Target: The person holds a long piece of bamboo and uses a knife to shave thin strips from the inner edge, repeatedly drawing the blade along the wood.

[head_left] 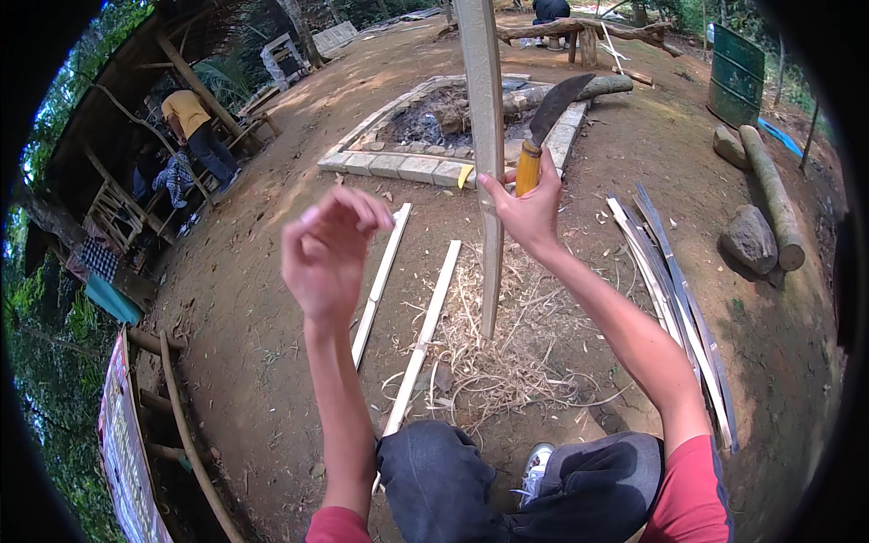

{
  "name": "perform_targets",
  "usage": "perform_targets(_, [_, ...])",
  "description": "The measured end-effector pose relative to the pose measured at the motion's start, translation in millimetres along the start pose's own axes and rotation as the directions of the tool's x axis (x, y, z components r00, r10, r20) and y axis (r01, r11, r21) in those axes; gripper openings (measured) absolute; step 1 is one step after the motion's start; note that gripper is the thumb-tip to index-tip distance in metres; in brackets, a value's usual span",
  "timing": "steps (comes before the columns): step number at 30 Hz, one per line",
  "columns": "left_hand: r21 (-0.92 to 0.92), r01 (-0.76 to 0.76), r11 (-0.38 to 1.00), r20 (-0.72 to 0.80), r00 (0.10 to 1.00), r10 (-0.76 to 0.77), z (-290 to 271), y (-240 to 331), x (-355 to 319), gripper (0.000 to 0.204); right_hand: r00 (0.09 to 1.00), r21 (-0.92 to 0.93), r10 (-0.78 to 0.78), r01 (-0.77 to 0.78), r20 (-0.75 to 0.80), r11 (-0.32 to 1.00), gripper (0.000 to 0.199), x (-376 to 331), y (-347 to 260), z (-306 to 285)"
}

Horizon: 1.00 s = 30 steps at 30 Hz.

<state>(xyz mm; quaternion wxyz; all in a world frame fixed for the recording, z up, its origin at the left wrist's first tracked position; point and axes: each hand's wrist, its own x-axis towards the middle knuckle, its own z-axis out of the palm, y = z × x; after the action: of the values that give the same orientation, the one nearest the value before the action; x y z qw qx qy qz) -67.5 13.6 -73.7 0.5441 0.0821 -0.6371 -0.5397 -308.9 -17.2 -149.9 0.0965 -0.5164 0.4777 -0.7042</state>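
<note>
Ok so from my end: right hand [532, 210] is up at centre frame, clamped around the yellow handle of a curved machete [546, 127], with the thumb stretched over to brace an upright bamboo slat [486, 136]. That slat stands on its lower end in the middle of the frame, foot planted in a heap of bamboo shavings [502, 353], top running out past the upper edge. The blade sits just right of the slat, tip pointing up; I can't tell if the edge is touching the wood.

Left hand [328, 246] is floating left of centre, fingers loosely curled and pinched together, holding nothing that I can see, well apart from the slat.

Progress-wise, I'd say a fair bit is done: a bundle of finished strips [674, 299] lies at right, two pale slats [398, 299] lie on the dirt below the left hand, and the shavings heap is decent. The standing slat looks like it's still in hand.

Background: stone-edged fire pit [434, 136] top centre, green drum [735, 72] upper right, a person in a yellow shirt [188, 113] upper left.
</note>
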Motion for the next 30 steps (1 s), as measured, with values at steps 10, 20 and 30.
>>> perform_targets(10, [-0.516,0.831,0.21,0.506,0.493,-0.708,12,-232,-223,0.058,0.887,0.138,0.349,-0.322,-0.302,0.937,0.054,7,9,24])
perform_targets(20, [-0.673,-0.058,0.738,-0.346,0.905,-0.245,-36,-167,-146,0.074,0.541,0.451,0.841,-0.756,0.022,0.475,0.041,-15,5,32])
perform_targets(30, [-0.388,-0.424,0.818,-0.746,0.666,-0.009,-68,-83,-102,0.021,0.132,0.36,0.866,-0.931,0.483,-0.059,0.027,-86,55,32])
